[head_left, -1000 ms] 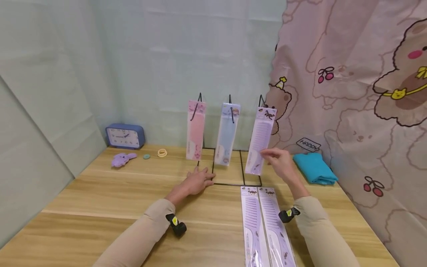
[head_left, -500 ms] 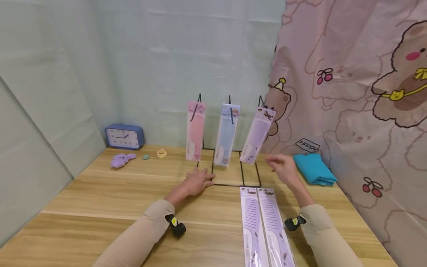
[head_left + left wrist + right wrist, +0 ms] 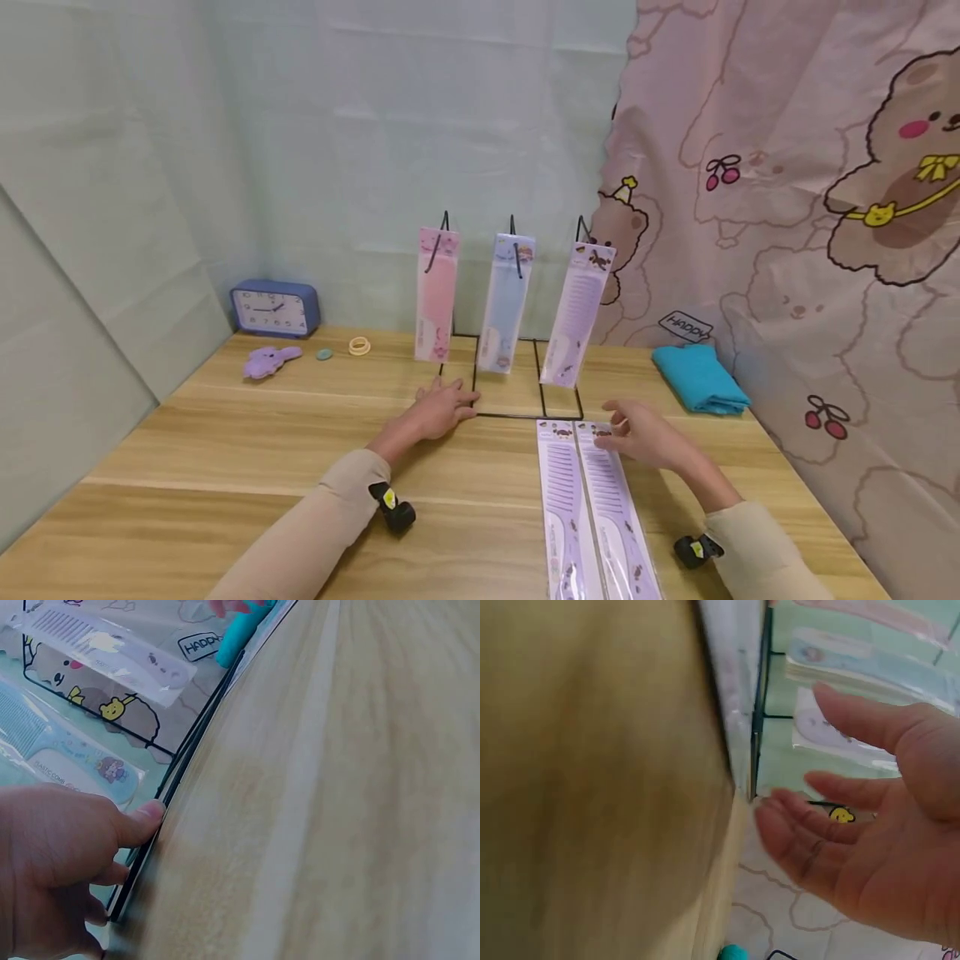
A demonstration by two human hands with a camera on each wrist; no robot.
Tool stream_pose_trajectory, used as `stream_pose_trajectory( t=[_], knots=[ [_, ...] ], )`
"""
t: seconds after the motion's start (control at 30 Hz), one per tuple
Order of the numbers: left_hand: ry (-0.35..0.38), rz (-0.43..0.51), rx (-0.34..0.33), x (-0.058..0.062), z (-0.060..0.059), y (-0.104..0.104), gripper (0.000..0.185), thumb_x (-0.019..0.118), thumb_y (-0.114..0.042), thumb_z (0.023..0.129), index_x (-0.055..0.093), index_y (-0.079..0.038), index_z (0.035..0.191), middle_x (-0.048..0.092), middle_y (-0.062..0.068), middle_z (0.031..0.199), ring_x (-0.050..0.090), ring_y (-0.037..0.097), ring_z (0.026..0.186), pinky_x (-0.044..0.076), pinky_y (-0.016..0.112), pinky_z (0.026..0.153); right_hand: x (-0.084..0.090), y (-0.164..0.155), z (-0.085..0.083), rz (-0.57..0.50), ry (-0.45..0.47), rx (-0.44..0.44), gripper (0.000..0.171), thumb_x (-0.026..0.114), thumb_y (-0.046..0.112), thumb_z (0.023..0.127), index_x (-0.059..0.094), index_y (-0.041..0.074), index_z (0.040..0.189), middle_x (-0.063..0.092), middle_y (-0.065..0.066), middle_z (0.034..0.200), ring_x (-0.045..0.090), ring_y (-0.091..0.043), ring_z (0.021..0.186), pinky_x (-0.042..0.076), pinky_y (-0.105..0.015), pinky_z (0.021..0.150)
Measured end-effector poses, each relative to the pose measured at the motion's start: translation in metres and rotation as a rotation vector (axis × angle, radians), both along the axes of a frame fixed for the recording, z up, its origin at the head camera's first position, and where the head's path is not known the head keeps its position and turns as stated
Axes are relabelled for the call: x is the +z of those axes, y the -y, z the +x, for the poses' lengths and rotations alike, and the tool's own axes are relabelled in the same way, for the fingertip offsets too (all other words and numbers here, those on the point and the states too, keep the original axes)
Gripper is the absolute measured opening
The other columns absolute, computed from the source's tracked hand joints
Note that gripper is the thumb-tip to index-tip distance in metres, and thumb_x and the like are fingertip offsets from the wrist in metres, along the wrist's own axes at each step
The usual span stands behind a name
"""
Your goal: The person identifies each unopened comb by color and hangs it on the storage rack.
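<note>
The right hand (image 3: 637,432) is hovering with relaxed, empty fingers over two packaged purple combs (image 3: 596,508) lying at the table's near edge. The left hand (image 3: 438,408) is pressing flat on the wire rack's base (image 3: 510,414). Three combs are already hanging; two are not yet hung.

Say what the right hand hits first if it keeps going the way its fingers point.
Likely the top of the nearer packaged purple comb on the table: the right hand hovers just over it, fingers pointing left. Height above it is unclear.

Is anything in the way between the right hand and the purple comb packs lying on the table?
Nothing visible. The right hand hovers right at the top of the nearer purple comb pack, fingers open, with nothing between them. The black wire stand sits just behind, off to the side.
</note>
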State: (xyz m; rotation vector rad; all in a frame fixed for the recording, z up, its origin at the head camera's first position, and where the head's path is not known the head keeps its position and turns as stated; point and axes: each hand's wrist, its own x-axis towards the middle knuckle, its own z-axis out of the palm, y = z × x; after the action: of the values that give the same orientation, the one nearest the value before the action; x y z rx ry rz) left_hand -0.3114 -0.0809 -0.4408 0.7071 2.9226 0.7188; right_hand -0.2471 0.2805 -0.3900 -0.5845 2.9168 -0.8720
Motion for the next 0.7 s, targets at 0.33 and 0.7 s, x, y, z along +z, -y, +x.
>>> stream_pose_trajectory(
  t=[0.33, 0.7],
  knots=[
    [0.005, 0.002, -0.002, 0.000, 0.001, 0.001, 0.041, 0.055, -0.031, 0.104, 0.059, -0.015, 0.142, 0.036, 0.024, 0.155, 0.014, 0.059, 0.142, 0.012, 0.077, 0.108, 0.007, 0.004, 0.037, 0.201, 0.135, -0.095, 0.109, 0.083, 0.050, 0.078, 0.030, -0.014, 0.148, 0.044, -0.041, 0.131, 0.053, -0.049, 0.117, 0.045, -0.062, 0.096],
    [0.008, 0.000, 0.017, 0.002, 0.002, -0.002, 0.043, 0.055, -0.032, 0.104, 0.057, -0.016, 0.144, 0.035, 0.024, 0.156, 0.013, 0.058, 0.142, 0.011, 0.076, 0.109, 0.005, 0.021, 0.048, 0.237, 0.154, -0.084, 0.125, 0.086, 0.050, 0.072, 0.017, -0.019, 0.149, 0.028, -0.049, 0.143, 0.031, -0.060, 0.133, 0.033, -0.067, 0.106]
  ],
)
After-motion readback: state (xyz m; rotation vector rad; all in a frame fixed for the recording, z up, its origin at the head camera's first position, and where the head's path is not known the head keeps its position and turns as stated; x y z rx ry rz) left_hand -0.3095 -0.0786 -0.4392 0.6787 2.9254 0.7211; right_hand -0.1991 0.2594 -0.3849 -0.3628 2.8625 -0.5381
